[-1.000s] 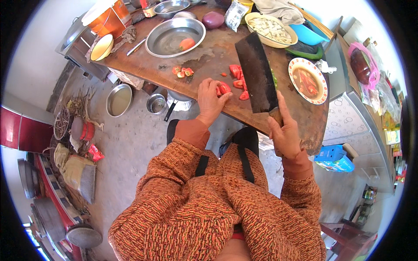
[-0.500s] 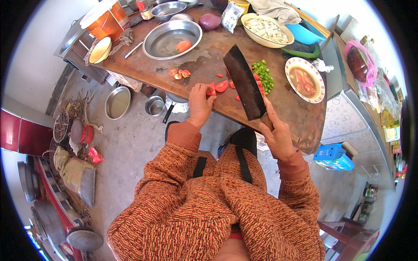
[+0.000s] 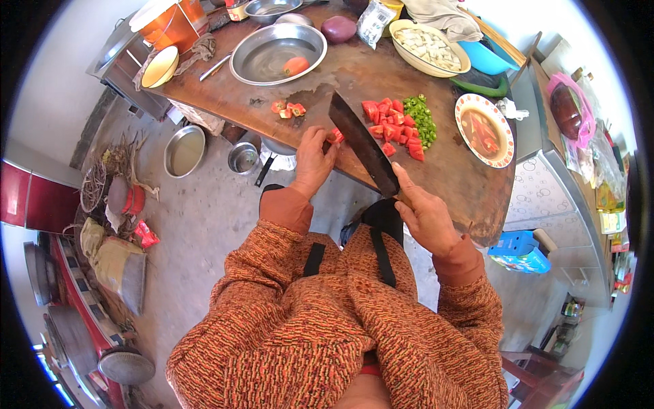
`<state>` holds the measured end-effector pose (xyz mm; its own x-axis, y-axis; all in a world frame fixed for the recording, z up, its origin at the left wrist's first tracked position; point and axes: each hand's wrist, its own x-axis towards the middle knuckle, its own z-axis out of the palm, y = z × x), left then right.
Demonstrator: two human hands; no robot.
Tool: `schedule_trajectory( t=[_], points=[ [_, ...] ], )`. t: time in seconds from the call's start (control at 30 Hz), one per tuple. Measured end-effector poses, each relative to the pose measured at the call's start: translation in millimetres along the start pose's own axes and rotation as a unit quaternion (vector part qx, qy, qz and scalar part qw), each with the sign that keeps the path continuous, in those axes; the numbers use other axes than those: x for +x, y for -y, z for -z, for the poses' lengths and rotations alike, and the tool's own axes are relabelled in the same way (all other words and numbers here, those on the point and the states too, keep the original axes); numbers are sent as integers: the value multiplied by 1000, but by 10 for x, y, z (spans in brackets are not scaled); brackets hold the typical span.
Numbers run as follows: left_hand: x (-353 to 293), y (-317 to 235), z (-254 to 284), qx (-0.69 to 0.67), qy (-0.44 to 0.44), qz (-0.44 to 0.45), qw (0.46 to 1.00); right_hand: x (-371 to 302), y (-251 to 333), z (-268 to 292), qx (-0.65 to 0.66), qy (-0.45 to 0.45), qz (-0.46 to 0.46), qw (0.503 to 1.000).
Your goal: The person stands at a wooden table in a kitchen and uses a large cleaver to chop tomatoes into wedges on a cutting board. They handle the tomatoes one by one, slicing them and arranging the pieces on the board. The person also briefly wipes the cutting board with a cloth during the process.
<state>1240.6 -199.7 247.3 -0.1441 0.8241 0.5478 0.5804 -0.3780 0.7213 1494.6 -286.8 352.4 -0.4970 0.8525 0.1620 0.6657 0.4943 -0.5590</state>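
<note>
My right hand (image 3: 428,215) is wrapped round the handle of a dark, wide-bladed cleaver (image 3: 363,144), its blade slanting up to the left near the table edge. Just left of the blade, my left hand (image 3: 313,162) is closed on a small tomato piece (image 3: 336,135), its fingertips curled over it. Right of the blade lies a pile of chopped tomato (image 3: 392,121), against a heap of chopped green pepper (image 3: 421,124). A few tomato ends (image 3: 288,109) lie beyond my left hand on the wooden tabletop (image 3: 231,105).
At the back, a metal basin (image 3: 255,65) holds water and a whole tomato (image 3: 296,66). A bowl of pale cut pieces (image 3: 428,51) stands back right, near a green cucumber-like vegetable (image 3: 480,88). A dotted-rim plate (image 3: 505,146) with reddish liquid sits right. Pans are on the floor, left.
The cleaver has shifted left towards my left hand, uncovering the chopped tomato pile to its right. My left hand stays on its tomato piece. The whole view has shifted slightly.
</note>
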Motion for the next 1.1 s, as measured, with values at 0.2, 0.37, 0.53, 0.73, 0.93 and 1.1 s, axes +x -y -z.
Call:
schedule_trajectory(
  t=[0.2, 0.37, 0.53, 0.73, 0.93, 1.1],
  points=[
    [10, 75, -36, 18, -3, -28, 999, 59, 205, -181, -175, 101, -70, 977],
    [11, 76, 17, 42, 15, -21, 999, 404, 282, -390, -172, 106, -48, 978],
    [41, 158, 26, 45, 14, -20, 999, 462, 159, -234, 77, 10, -66, 995],
    [96, -27, -97, 33, -23, -64, 997, 237, 210, 225, 85, -102, -27, 991],
    [43, 7, -211, 121, -13, -63, 991, -57, 82, 197, 53, 4, -73, 996],
    [49, 18, -233, 126, -7, -43, 991, -169, 12, 91, 1, 21, -40, 999]
  ],
)
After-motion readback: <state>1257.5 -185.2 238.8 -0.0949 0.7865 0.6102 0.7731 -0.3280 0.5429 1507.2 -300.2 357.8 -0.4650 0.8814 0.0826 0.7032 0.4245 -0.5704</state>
